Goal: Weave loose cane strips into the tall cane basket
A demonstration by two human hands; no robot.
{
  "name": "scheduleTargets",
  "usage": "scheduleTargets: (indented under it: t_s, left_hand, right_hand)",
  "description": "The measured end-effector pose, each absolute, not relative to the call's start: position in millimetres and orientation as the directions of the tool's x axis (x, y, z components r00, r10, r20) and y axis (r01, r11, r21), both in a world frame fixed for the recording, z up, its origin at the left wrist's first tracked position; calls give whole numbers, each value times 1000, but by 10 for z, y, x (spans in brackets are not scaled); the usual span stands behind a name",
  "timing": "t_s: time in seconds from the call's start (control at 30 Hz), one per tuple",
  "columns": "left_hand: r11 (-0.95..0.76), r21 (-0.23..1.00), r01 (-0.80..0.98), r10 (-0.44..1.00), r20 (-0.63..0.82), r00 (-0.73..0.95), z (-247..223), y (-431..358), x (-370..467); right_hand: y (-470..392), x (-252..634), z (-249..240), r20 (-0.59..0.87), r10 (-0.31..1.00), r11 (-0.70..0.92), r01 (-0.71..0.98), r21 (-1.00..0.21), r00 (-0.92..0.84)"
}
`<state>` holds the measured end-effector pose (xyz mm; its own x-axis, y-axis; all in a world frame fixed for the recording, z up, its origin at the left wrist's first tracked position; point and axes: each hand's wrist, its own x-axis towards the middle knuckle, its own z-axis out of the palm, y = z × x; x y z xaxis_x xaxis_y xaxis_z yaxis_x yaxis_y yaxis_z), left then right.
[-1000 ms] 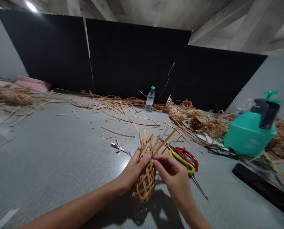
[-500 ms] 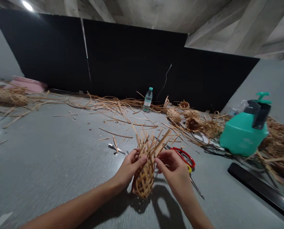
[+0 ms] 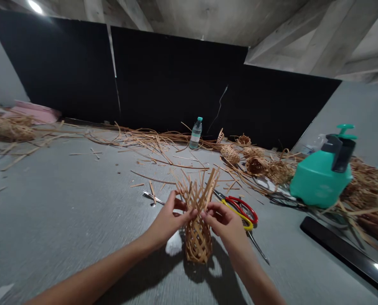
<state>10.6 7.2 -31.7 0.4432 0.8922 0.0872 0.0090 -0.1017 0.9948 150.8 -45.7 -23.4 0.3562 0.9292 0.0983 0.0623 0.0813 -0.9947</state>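
Head view. A small unfinished woven basket [image 3: 198, 237] stands upright on the grey bench [image 3: 65, 220], its closed base down and its loose strip ends [image 3: 199, 186] fanning upward above the weave. The basket sits between the two hands, at the level of the fingertips; its lower body hangs clear below both grips.

The left hand [image 3: 166, 220] comes in from the lower left with the forearm stretched across the bench. Its grip is closed on the upper left of the basket: the thumb lies across the front of the weave, and the fingers curl round the near strips. The right hand [image 3: 223, 220] comes in from the lower right, wrist bent inward. Its grip is pinched shut on strips at the upper right of the basket, thumb and forefinger meeting just beside the left thumb.

Which single strip each grip holds cannot be made out. The far side of the basket and the fingertips behind it are hidden. Both forearms are cut off by the lower edge.

Just behind the right hand lie scissors [image 3: 241, 209] with red and yellow handles, their blades partly covered by the wrist. Farther back stand a water bottle [image 3: 195, 133], finished small baskets [image 3: 240, 154] and a green pump sprayer [image 3: 322, 176] amid scattered strips.
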Motion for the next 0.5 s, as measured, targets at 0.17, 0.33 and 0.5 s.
scheduleTargets:
  t_s: [0.17,0.33,0.5]
  left_hand:
    - [-460,836,299,875,371,311,-209,102,25]
    - [-714,668,208,680,594,430,-100,82,-42]
    - [-654,702,282,748,544,380,89,45,-123]
  right_hand:
    - [-498,1482,-162,182,921,98,245,-965,345]
    - [-490,1476,-131,163,951,147,79,-986,264]
    - [-484,1533,-129,69,982,62,47,-997,176]
